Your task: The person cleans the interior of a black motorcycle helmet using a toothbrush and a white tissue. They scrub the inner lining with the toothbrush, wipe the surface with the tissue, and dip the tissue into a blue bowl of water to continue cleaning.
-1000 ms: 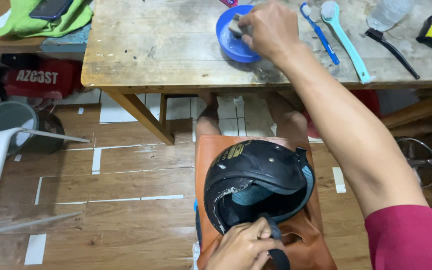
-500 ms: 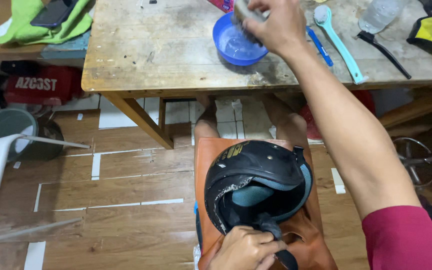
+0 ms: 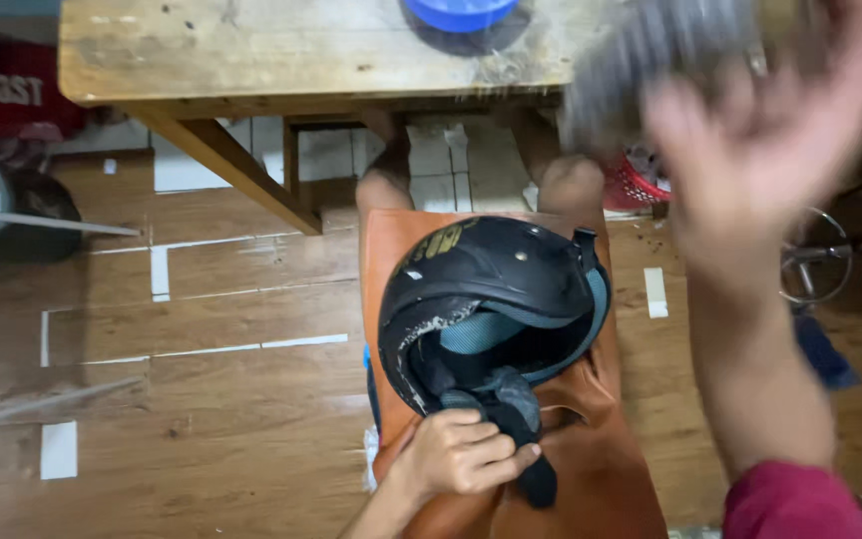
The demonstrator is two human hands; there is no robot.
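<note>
A black helmet [image 3: 496, 289] lies on my lap, opening up, on a brown leather apron [image 3: 591, 469]. My left hand [image 3: 461, 454] grips its dark padding and strap at the near rim. My right hand [image 3: 750, 130] is raised in front of the table edge and heavily blurred by motion. It holds a grey scrub pad [image 3: 650, 60], also blurred, above and to the right of the helmet. A blue bowl [image 3: 461, 12] stands on the wooden table [image 3: 251, 60] at the top edge of the view.
My bare knees show under the table beside a red basket [image 3: 636, 185]. A metal stool frame [image 3: 815, 260] stands at the right. A dark round bin [image 3: 12, 210] and a red bag [image 3: 2, 95] sit at the left on the wooden floor.
My right hand has lifted out of the blue bowl and swung back toward me with the pad. The view has tilted down onto the helmet. My left hand keeps its hold.
</note>
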